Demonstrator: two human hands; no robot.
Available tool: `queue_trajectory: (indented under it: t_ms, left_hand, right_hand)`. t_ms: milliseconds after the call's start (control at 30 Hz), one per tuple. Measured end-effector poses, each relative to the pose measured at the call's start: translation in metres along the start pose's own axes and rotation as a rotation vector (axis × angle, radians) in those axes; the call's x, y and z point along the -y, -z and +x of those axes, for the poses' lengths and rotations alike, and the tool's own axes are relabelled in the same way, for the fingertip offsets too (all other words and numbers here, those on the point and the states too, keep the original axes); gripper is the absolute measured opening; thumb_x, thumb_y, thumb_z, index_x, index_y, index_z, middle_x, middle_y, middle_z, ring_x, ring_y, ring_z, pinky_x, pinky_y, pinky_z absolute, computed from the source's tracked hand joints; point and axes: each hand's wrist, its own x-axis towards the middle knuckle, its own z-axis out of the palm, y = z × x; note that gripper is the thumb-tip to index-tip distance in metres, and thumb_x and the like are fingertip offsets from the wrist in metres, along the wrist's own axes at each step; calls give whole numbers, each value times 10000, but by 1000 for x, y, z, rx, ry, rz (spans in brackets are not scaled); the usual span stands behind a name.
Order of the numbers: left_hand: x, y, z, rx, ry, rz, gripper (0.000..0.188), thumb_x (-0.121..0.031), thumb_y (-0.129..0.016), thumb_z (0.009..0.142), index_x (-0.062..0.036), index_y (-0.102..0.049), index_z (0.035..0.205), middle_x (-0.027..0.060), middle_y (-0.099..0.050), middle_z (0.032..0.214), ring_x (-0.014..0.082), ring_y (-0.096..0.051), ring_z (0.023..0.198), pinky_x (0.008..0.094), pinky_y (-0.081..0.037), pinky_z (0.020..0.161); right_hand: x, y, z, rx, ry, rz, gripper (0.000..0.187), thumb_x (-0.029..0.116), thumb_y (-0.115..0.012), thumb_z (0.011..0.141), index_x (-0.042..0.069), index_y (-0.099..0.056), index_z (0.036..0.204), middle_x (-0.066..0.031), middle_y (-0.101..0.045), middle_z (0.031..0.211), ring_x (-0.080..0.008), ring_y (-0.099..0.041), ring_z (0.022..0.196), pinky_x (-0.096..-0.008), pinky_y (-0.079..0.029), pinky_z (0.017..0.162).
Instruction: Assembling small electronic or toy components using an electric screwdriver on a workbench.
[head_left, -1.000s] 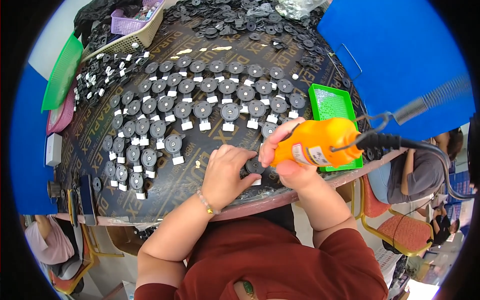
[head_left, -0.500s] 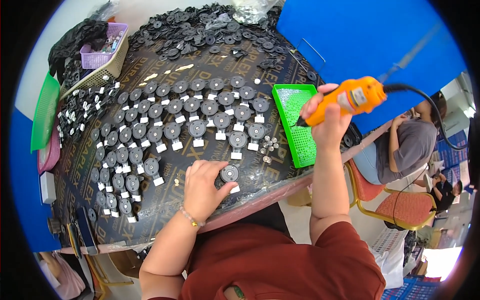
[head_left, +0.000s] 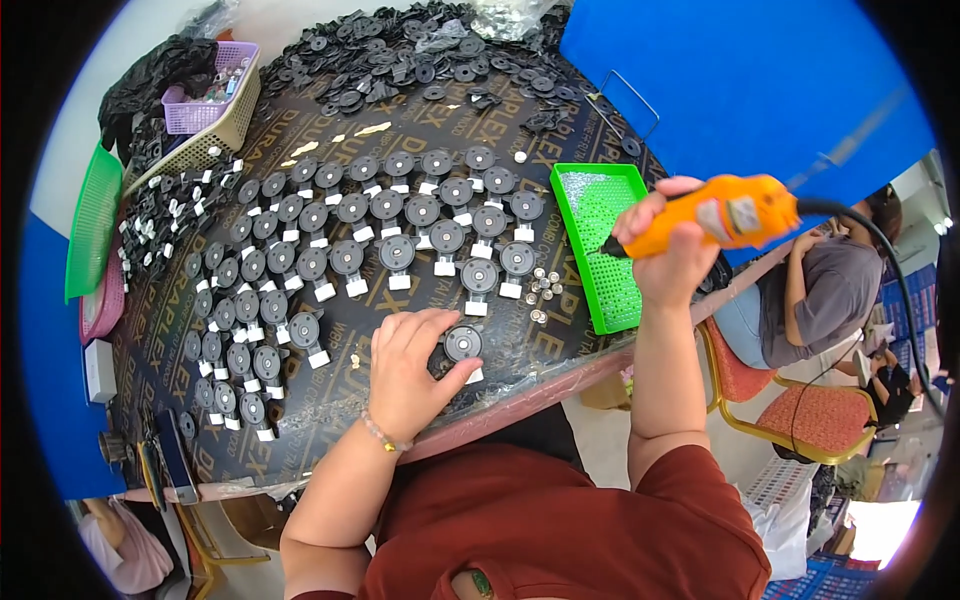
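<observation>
Near the front table edge, my left hand (head_left: 410, 360) curls its thumb and forefinger around a black disc-shaped part (head_left: 463, 343) with a white block at its lower end. The part lies flat on the table. Gripped in my right hand (head_left: 668, 255) is an orange electric screwdriver (head_left: 745, 215), held nearly level with its dark tip pointing left. That tip hovers over a green perforated tray (head_left: 577, 250), whose far end holds many tiny silvery pieces. Several rows of similar disc parts (head_left: 397, 254) with white blocks spread to the left and beyond my left hand.
Small round metal pieces (head_left: 543, 284) cluster left of the tray. A heap of loose black parts (head_left: 400, 55) covers the far side. Baskets (head_left: 205, 118) and black-and-white pieces (head_left: 165, 220) stand at left. A blue panel (head_left: 720, 90) rises at far right; the screwdriver's cable (head_left: 895, 250) hangs right.
My right hand and the screwdriver have shifted slightly right and down, with the tip still over the tray. My left hand stays around the disc part. The whole view has shifted a little.
</observation>
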Motion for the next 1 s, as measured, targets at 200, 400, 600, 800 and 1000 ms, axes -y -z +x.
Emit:
queue_trajectory:
  t_ms: [200,400,600,800,1000]
  left_hand:
    - [4,1,-3,-85,-132,-71,425,-172,-795,637,-74,-639,1020,74,-639,1026,275,-556,952,389,-406,852]
    - [8,2,-4,-172,-165,-98,310,-124,-792,617,-97,-672,902,17,-651,933,239,-564,895,367,-413,803]
    - [13,0,-7,-205,-150,-98,194,-78,-770,638,-119,-673,801,1,-645,855,233,-559,856,351,-414,758]
    - [13,0,-7,-198,-119,-66,158,-120,-760,674,-131,-651,788,-18,-627,846,217,-552,872,342,-397,736]
    - [14,0,-7,-181,-111,-48,145,-125,-761,678,-123,-655,778,-11,-640,871,213,-564,869,339,-403,738]
  right_hand:
    - [25,-74,-36,163,-97,172,746,759,-511,728,88,-382,1028,-22,-518,619,-156,-525,477,-302,-467,453]
    - [12,-105,-52,263,-180,333,714,730,-507,748,89,-373,1034,-27,-533,635,-157,-541,496,-299,-484,489]
    - [5,-111,-53,215,-173,341,710,742,-482,758,100,-384,1045,-25,-516,635,-151,-518,481,-300,-477,476]
    - [7,-111,-54,211,-212,401,697,643,-636,726,75,-399,1052,-54,-539,652,-172,-560,549,-322,-496,559]
    - [0,-110,-54,246,-164,303,699,722,-509,762,96,-395,1052,-22,-519,654,-139,-525,498,-295,-484,493]
